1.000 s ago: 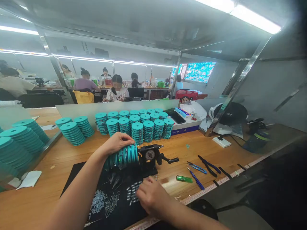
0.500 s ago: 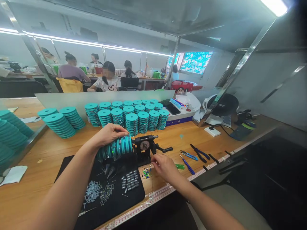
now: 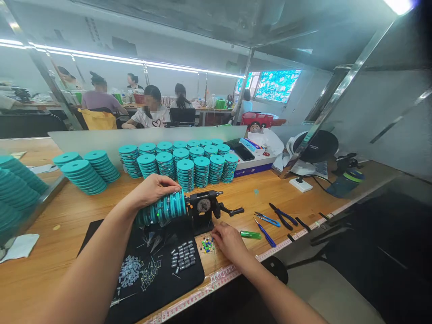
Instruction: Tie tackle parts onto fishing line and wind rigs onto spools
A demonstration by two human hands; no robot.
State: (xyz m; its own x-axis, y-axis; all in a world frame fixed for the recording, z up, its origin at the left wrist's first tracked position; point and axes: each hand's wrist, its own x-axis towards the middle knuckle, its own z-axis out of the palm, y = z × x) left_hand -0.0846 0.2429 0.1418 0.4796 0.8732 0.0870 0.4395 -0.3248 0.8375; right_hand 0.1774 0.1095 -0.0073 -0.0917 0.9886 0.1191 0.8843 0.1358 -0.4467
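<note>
Spools [image 3: 168, 206] sit at the 9 o'clock of the winder [image 3: 203, 206], gripped by the left hand [image 3: 153, 191]. The right hand [image 3: 230, 238], fingertips bunched, has pins [image 3: 207, 245] at its 9 o'clock; I cannot tell if 1 is pinched. Pin-picking seems the step, needing fine grip next.

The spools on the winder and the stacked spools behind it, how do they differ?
The winder spools sit on edge in a row, while the stacked spools lie flat in piles. The left hand rests on the winder spools; no hand touches the stacked spools. Both are turquoise.
</note>
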